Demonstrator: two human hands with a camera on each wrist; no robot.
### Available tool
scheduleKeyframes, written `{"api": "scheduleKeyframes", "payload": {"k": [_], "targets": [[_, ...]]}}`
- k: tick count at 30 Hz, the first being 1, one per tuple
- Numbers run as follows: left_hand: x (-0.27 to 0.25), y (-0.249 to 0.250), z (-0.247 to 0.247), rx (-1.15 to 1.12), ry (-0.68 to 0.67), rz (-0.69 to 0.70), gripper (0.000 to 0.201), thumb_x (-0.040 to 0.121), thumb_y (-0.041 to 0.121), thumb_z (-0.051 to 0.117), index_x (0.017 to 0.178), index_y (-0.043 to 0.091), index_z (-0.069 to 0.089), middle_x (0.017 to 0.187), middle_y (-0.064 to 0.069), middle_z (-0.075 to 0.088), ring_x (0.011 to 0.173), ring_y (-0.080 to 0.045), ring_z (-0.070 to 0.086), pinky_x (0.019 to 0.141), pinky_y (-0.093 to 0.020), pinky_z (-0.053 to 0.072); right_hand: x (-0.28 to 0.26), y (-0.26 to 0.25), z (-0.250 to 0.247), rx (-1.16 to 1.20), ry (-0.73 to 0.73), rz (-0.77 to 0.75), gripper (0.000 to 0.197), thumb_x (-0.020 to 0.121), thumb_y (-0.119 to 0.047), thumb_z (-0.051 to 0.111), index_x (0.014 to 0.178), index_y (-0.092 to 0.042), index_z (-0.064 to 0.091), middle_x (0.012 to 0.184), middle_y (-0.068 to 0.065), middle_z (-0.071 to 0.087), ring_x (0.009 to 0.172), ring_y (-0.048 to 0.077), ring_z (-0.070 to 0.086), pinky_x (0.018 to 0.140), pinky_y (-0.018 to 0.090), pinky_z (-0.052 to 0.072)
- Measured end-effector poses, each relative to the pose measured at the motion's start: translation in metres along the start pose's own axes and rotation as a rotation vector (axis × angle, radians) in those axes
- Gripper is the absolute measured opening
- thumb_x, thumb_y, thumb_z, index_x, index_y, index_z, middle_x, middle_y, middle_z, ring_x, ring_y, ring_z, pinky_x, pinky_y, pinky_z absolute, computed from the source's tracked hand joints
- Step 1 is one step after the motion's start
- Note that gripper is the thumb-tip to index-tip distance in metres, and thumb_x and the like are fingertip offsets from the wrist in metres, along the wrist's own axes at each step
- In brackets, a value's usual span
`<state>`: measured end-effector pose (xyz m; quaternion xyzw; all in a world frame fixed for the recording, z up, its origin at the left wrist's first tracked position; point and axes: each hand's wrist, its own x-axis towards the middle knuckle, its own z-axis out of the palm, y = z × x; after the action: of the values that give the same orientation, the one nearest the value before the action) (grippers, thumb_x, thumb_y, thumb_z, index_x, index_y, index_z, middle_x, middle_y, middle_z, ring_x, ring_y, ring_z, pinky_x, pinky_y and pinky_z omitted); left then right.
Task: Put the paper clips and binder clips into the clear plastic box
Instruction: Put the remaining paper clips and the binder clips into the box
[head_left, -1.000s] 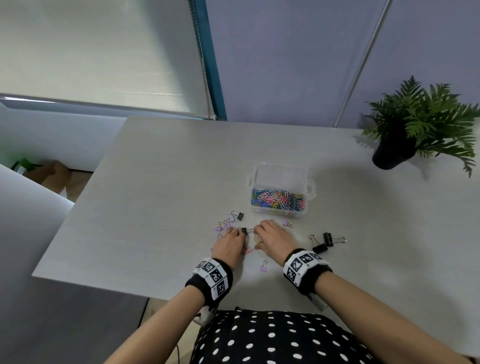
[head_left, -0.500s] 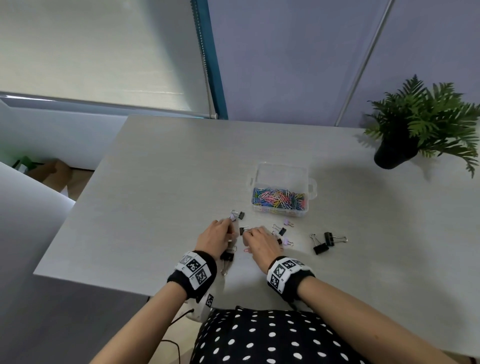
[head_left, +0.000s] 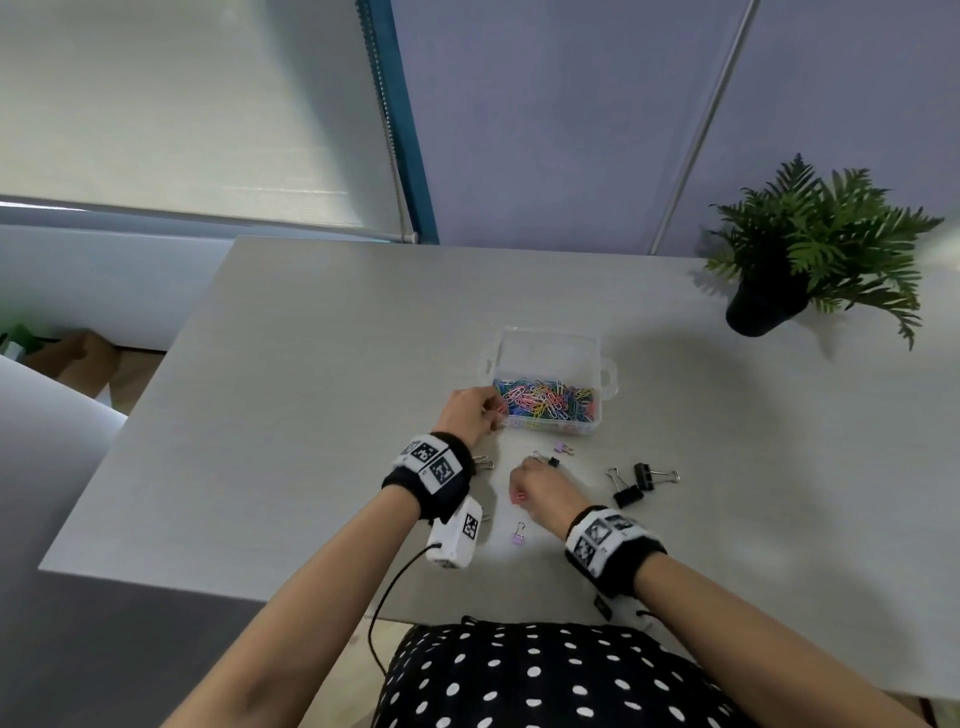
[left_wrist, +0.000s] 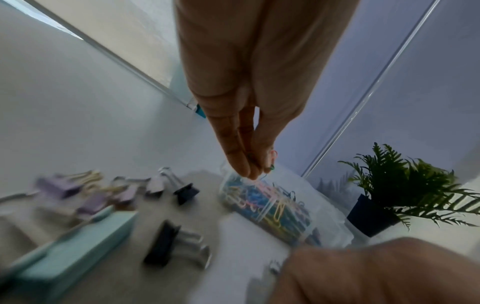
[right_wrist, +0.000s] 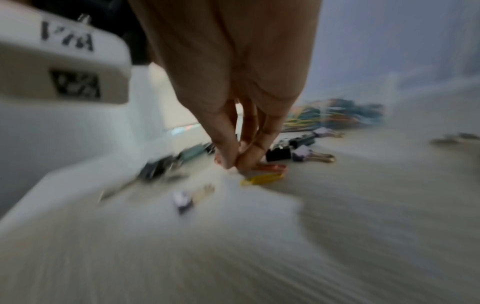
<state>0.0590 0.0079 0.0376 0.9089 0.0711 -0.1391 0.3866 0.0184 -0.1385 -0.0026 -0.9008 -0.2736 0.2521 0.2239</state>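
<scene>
The clear plastic box (head_left: 550, 345) holds a heap of coloured paper clips (head_left: 545, 400). My left hand (head_left: 493, 415) hovers at the box's front left corner, and its fingertips (left_wrist: 244, 166) pinch a pink and a green paper clip (left_wrist: 272, 159). My right hand (head_left: 519, 486) is down on the table in front of the box. Its fingertips (right_wrist: 228, 160) pinch the end of a red paper clip (right_wrist: 271, 167), with a yellow one (right_wrist: 262, 179) beside it. Two black binder clips (head_left: 631, 493) lie to the right. Purple binder clips (head_left: 518, 535) lie between my wrists and near the box (head_left: 561, 448).
A potted fern (head_left: 810, 254) stands at the table's back right. A mint-green block (left_wrist: 72, 242) lies under my left forearm, with more binder clips (left_wrist: 85, 193) around it. The table's front edge (head_left: 208, 590) runs close below my wrists.
My left hand has lifted off the loose clips and moved forward to the box's front left corner with paper clips in it. My right hand stayed low among the loose clips.
</scene>
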Motion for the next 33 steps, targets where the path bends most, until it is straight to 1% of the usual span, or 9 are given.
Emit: {"api": "scheduleKeyframes", "payload": {"k": [4,7,11,13,16,19,24,29,33], "targets": [[0.028,0.018,-0.005,-0.01,0.005,0.0,0.015,0.089,0.002,0.053,0.099,-0.001,0.064,0.102,-0.018,0.068,0.086,-0.024,0.065,0.086,-0.032,0.054,0.002,0.028,-0.046,0.472,0.094,0.161,0.013,0.075,0.009,0.06,0.083,0.0,0.066,0.078,0.009,0.064,0.066,0.014,0.058,0.057,0.007,0.046],[0.038,0.023,-0.008,0.012,-0.051,0.007,0.018,0.089,-0.001,0.051,0.101,0.0,0.064,0.105,-0.019,0.068,0.092,-0.025,0.066,0.087,-0.031,0.053,0.009,0.046,-0.08,0.651,0.249,0.205,0.015,0.075,0.009,0.063,0.089,0.006,0.065,0.076,0.006,0.065,0.066,0.013,0.061,0.058,0.009,0.052],[0.035,0.02,-0.012,0.09,-0.128,0.072,0.031,0.089,-0.002,0.048,0.117,0.005,0.06,0.117,-0.013,0.065,0.109,-0.023,0.062,0.098,-0.028,0.044,0.032,0.064,-0.099,0.777,0.393,0.278,0.015,0.075,0.013,0.063,0.089,0.006,0.064,0.075,0.009,0.065,0.078,0.03,0.063,0.064,0.02,0.056],[0.026,0.016,-0.016,0.125,-0.078,0.137,0.032,0.09,-0.002,0.047,0.119,0.005,0.059,0.118,-0.013,0.065,0.109,-0.023,0.061,0.1,-0.028,0.042,0.04,0.068,-0.101,0.69,0.393,0.29,0.017,0.077,0.009,0.063,0.093,0.002,0.065,0.089,0.018,0.068,0.09,0.032,0.064,0.082,0.034,0.055],[0.006,0.0,-0.021,0.1,-0.023,0.176,0.029,0.09,-0.005,0.045,0.11,0.003,0.064,0.109,-0.013,0.069,0.099,-0.024,0.065,0.096,-0.031,0.048,0.038,0.06,-0.097,0.274,0.376,0.225,0.022,0.083,0.001,0.058,0.105,0.0,0.062,0.108,0.016,0.065,0.1,0.03,0.06,0.095,0.037,0.046],[-0.021,-0.026,-0.022,0.16,-0.045,0.143,0.029,0.083,-0.01,0.044,0.098,0.002,0.066,0.096,-0.014,0.071,0.086,-0.024,0.066,0.088,-0.033,0.052,0.022,0.044,-0.08,0.058,0.337,0.015,0.017,0.085,0.0,0.053,0.1,-0.005,0.061,0.103,0.013,0.063,0.094,0.024,0.058,0.088,0.042,0.049],[-0.069,-0.055,0.017,0.381,-0.194,0.181,0.015,0.089,0.014,0.051,0.099,0.008,0.059,0.107,-0.011,0.06,0.094,-0.029,0.06,0.085,-0.038,0.05,-0.01,0.034,-0.024,-0.201,-0.09,-0.16,0.025,0.084,-0.012,0.059,0.108,-0.007,0.054,0.112,0.008,0.054,0.104,0.023,0.05,0.082,0.038,0.045],[-0.09,-0.053,0.045,0.605,-0.142,0.22,0.028,0.096,0.015,0.037,0.121,0.005,0.045,0.125,-0.012,0.045,0.115,-0.028,0.047,0.087,-0.038,0.048,-0.018,0.039,-0.001,-0.254,-0.023,-0.193,0.029,0.074,0.005,0.06,0.1,-0.006,0.051,0.107,0.01,0.05,0.1,0.027,0.047,0.067,0.041,0.044],[-0.088,-0.05,0.045,0.652,-0.137,0.222,0.03,0.097,0.012,0.035,0.125,0.007,0.04,0.13,-0.011,0.043,0.12,-0.025,0.044,0.088,-0.033,0.046,-0.02,0.041,0.002,-0.227,0.0,-0.169,0.016,0.08,0.004,0.053,0.092,-0.007,0.051,0.102,0.009,0.052,0.097,0.024,0.046,0.06,0.034,0.03]]}}
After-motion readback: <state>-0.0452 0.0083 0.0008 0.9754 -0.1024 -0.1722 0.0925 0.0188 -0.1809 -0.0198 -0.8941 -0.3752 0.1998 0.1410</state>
